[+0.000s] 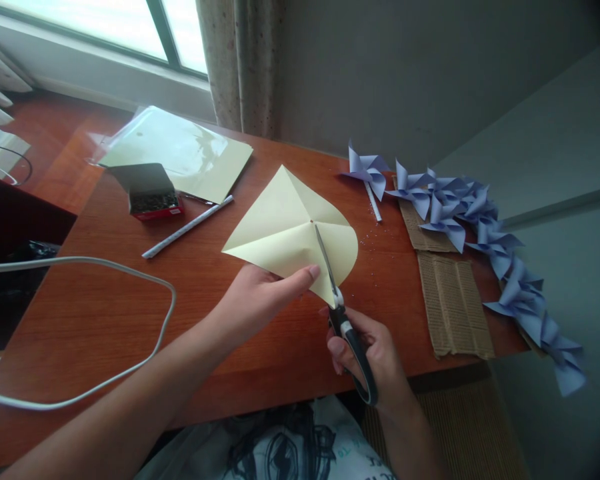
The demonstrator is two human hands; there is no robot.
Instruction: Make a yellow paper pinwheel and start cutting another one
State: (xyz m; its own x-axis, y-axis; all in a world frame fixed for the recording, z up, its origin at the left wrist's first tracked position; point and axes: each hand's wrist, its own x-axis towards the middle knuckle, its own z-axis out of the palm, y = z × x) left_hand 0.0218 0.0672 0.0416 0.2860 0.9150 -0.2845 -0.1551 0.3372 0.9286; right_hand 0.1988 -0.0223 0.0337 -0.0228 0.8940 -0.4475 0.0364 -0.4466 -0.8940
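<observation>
My left hand (275, 287) pinches a square of pale yellow paper (275, 220) along its near edge, thumb on top and fingers beneath. Crease lines run across the sheet and meet near a small mark at its middle. In my right hand (370, 347) is a pair of scissors (337, 297) with black and white handles. One blade lies over the paper, its tip pointing at the middle mark; the other blade is hidden beneath. The near corner of the paper sits at the scissors' pivot.
Several purple paper pinwheels (445, 220) line the right side, some on corrugated cardboard (455, 307). One pinwheel on a white stick (373, 203) lies apart. At left are an open red box (155, 210), a rolled paper stick (187, 228), yellow sheets in a plastic sleeve (175, 150) and a white cable (167, 313).
</observation>
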